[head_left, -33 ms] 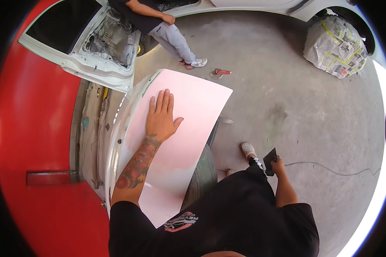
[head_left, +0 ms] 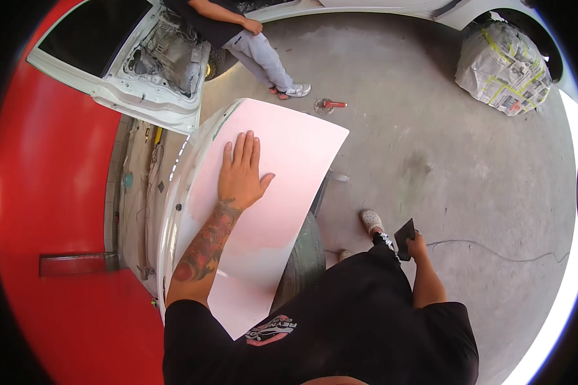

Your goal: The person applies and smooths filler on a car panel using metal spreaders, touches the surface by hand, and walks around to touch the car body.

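A pinkish-white car body panel with a curved left edge lies in front of me, tilted. My left hand rests flat on its upper part, fingers stretched upward and thumb out to the side. Low at my right side, away from the panel, my right hand grips a dark flat sheet that looks like sandpaper. The fingers around the sheet are partly hidden.
A rounded dark-green object sits beneath the panel's right edge. Beyond stand a stripped car door and a person. A red-handled tool, a thin cable and a paper-masked wheel are farther right. Red covers the left.
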Available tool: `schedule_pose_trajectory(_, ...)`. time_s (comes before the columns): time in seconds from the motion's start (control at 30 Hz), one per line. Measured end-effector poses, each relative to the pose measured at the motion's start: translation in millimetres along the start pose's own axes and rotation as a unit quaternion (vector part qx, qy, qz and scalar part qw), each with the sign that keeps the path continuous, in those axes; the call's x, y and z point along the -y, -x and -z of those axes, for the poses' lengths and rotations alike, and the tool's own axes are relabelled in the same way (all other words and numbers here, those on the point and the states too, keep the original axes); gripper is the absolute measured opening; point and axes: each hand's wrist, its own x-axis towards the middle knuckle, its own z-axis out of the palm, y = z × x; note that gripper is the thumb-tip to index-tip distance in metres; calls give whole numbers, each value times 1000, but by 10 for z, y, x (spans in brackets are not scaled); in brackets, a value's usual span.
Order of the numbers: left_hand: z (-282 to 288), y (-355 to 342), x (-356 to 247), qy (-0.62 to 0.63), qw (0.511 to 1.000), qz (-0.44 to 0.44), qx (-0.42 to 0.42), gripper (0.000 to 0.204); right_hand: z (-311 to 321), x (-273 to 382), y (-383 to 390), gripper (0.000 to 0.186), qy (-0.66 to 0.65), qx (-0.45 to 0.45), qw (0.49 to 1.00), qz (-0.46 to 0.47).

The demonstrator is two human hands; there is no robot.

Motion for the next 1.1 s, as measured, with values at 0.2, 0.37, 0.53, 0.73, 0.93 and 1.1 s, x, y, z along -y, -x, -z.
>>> schedule_pose_trajectory(0.2, 15, 278, -77, 4, 1000, 15, 4, 83, 18, 78, 72, 40, 36, 8, 999, -18)
schedule_pose_trajectory(0.37, 8, 601, -182, 5, 999, 19, 29, 83, -38, -6, 135, 41, 10, 23, 999, -21)
schedule_pose_trajectory(0.53, 2, 875, -271, 5, 998, -17, 59, 85, -54, -156, 161, 43, -1, 4, 1000, -30)
schedule_pose_trajectory(0.73, -25, 554, -227, 0, 997, -58, 60, 86, -46, -193, 255, 39, -23, -18, 998, -60)
schedule_pose_trajectory(0.93, -139, -51, -270, 4, 996, -85, 39, 86, -27, -235, 258, 47, -15, -1, 996, -83)
schedule_pose_trajectory(1.1, -321, -632, -327, 0, 995, -98, 18, 85, -72, -267, 257, 49, -3, -10, 996, -88)
